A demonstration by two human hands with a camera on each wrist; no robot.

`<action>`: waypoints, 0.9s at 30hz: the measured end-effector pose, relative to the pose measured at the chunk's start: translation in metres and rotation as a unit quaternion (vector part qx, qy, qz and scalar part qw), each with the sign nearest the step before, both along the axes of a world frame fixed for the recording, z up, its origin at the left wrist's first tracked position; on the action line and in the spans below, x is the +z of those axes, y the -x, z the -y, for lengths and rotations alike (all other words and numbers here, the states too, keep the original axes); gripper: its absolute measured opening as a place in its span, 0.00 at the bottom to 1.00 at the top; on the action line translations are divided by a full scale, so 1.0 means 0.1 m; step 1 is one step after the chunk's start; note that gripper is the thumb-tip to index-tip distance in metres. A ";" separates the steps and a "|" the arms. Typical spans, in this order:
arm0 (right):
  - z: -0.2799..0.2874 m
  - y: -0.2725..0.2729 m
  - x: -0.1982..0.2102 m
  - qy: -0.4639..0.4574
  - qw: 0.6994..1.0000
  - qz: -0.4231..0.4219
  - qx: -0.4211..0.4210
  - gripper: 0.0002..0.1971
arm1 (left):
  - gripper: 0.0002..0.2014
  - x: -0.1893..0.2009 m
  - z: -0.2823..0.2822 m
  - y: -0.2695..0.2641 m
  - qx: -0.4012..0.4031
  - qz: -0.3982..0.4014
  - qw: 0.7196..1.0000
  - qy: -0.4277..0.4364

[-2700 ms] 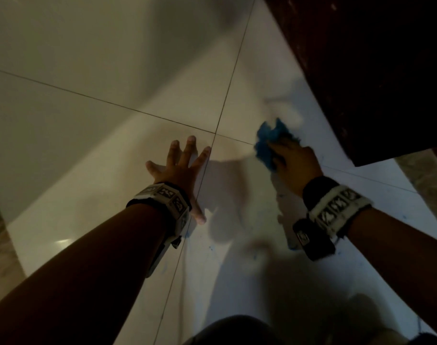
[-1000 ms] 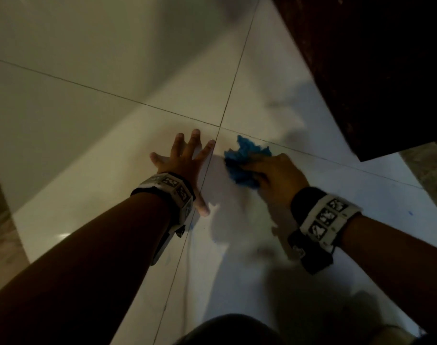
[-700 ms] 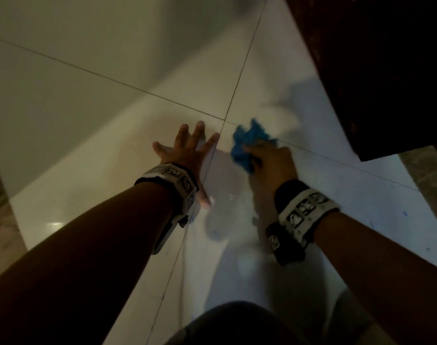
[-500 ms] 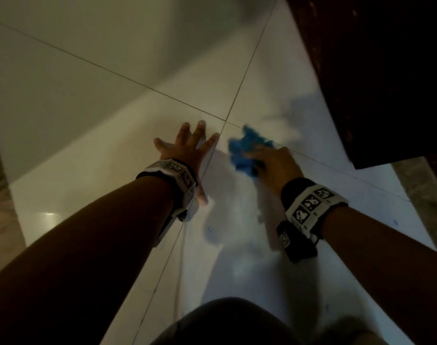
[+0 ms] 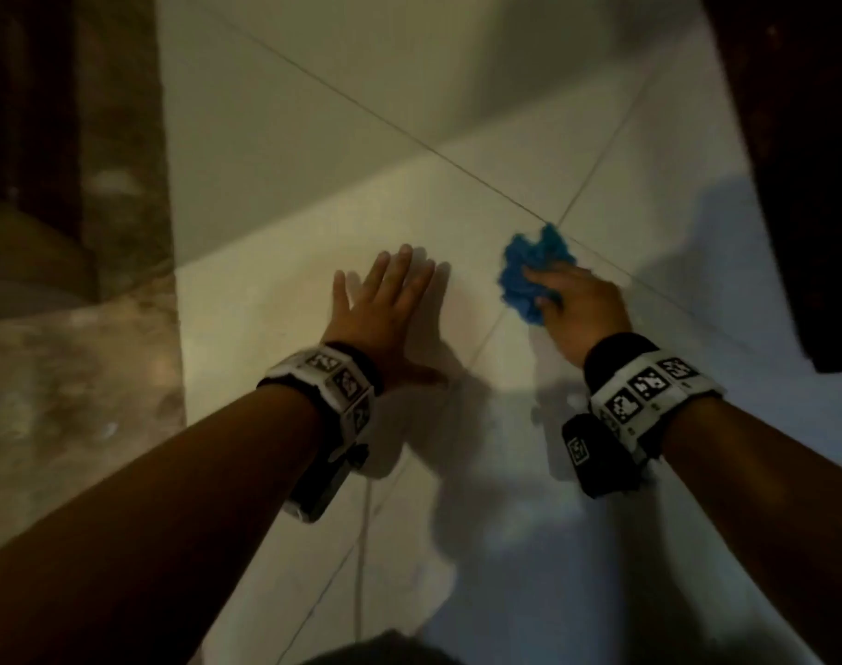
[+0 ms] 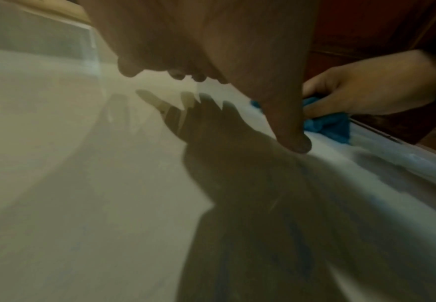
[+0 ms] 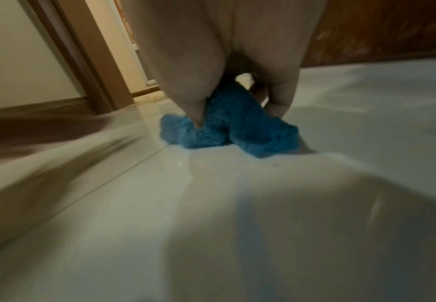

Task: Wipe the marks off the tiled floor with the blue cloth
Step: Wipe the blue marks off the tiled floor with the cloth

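**No legible text**

No word, brand or number can be read in any view. The only sign-like marks are black-and-white square coded patterns on the white band at the left wrist (image 5: 335, 376) and on the white band at the right wrist (image 5: 649, 391); they carry no letters or digits. A smaller square pattern sits on the black unit under the right wrist (image 5: 578, 448), too blurred to read. The tiles, the blue cloth and the dark wood show no lettering.
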State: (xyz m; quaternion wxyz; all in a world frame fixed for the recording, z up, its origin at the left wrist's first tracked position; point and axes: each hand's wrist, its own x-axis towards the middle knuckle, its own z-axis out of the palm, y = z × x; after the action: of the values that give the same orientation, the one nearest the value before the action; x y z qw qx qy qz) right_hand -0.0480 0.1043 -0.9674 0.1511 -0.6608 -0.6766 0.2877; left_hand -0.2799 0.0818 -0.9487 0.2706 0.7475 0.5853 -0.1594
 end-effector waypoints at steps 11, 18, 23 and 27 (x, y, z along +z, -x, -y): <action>0.31 1.54 -0.08 0.015 0.960 0.022 0.279 0.20 | 0.67 -0.03 0.82 1.16 0.142 -0.010 0.990 -0.017; 0.36 2.07 -0.20 -0.024 0.955 0.095 0.278 0.21 | 0.71 -0.06 1.23 1.58 0.189 -0.043 0.980 0.037; 0.37 2.16 -0.12 -0.003 0.911 0.106 0.398 0.19 | 0.71 -0.07 1.22 1.58 0.182 -0.046 0.981 0.040; 0.09 2.15 -0.10 -0.005 0.956 0.111 0.271 0.22 | 0.71 -0.08 1.22 1.60 0.191 -0.042 0.980 0.029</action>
State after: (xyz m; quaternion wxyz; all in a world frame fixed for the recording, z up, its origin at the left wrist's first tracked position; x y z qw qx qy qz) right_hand -0.2625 0.0955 -0.9778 -0.0054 -0.4797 -0.8442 0.2394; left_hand -0.4394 -0.0407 -0.9571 0.2930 0.6068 0.7229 -0.1529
